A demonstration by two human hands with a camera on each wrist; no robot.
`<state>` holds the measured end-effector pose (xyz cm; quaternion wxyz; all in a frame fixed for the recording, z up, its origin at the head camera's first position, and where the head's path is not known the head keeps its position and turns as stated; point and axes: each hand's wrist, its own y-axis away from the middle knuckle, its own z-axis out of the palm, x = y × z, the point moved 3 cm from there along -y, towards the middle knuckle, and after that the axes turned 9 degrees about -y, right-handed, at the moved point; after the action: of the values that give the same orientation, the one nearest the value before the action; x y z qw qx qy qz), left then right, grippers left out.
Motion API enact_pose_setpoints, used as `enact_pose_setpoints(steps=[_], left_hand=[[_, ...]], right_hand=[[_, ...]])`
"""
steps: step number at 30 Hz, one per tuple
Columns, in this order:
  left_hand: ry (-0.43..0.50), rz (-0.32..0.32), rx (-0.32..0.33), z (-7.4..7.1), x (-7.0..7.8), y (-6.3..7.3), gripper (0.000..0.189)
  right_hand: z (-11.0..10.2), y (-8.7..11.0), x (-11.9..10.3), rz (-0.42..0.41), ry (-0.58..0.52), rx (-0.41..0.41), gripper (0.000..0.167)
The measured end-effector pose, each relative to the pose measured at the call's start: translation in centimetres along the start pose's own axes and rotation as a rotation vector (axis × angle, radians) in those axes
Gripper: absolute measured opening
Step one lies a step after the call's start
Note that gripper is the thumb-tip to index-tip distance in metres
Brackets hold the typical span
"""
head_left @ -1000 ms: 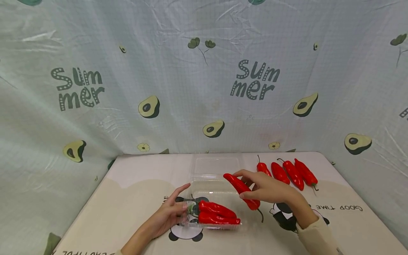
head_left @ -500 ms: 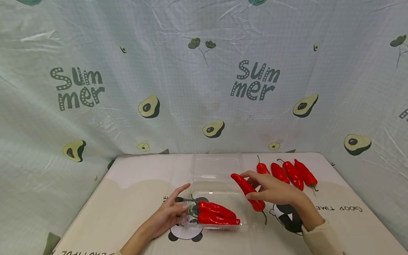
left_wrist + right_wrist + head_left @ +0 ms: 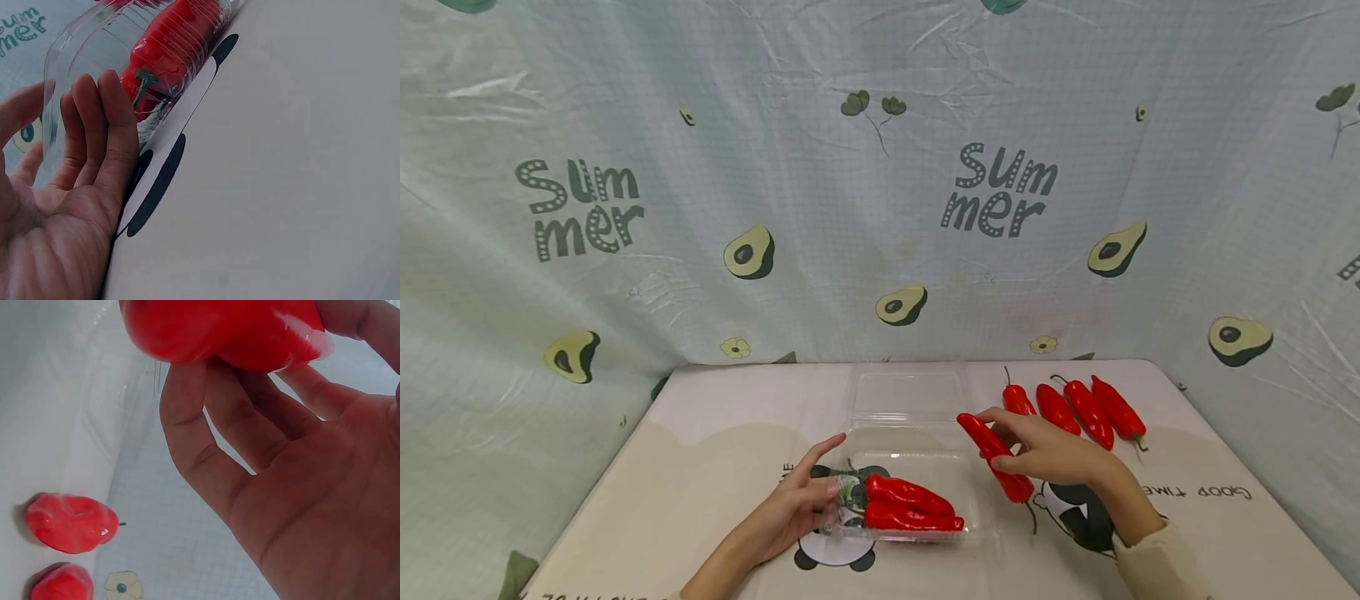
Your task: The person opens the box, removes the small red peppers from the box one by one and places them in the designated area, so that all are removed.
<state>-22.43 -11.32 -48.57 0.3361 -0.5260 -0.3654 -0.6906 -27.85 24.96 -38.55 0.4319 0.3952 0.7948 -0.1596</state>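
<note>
My right hand [image 3: 1045,448] holds a glossy red chili pepper [image 3: 992,458] between thumb and fingers, just right of a clear plastic clamshell box [image 3: 917,457]. The pepper slants, its stem hanging toward the near side; in the right wrist view the pepper [image 3: 225,331] crosses the top. Two red peppers [image 3: 910,507] lie side by side along the near side of the box, stems to the left. My left hand [image 3: 790,508] rests its fairly straight fingers against the box's left side. In the left wrist view these fingers [image 3: 115,125] lie by the box's clear wall.
Several more red peppers [image 3: 1090,414] lie in a row at the back right of the table. The box's transparent lid [image 3: 910,392] lies folded back toward the printed curtain [image 3: 820,183]. Panda drawings and lettering mark the tabletop [image 3: 715,467].
My right hand has moved to the right and slightly nearer with the pepper in it, away from over the box. The left hand, the box and the peppers inside have kept their places.
</note>
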Motion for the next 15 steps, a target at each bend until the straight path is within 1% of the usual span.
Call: enact_pose_setpoints(steps=[5, 11, 15], left_hand=[[0.000, 0.002, -0.001, -0.1, -0.1, 0.0, 0.074], [0.002, 0.012, -0.008, -0.1, -0.1, -0.1, 0.074], [-0.007, 0.000, 0.004, -0.1, 0.0, -0.1, 0.073]], right_hand=[[-0.2, 0.1, 0.3, 0.007, -0.004, 0.007, 0.063], [-1.0, 0.5, 0.6, -0.014, -0.012, 0.028, 0.062], [-1.5, 0.8, 1.0, -0.012, -0.030, 0.037, 0.063]])
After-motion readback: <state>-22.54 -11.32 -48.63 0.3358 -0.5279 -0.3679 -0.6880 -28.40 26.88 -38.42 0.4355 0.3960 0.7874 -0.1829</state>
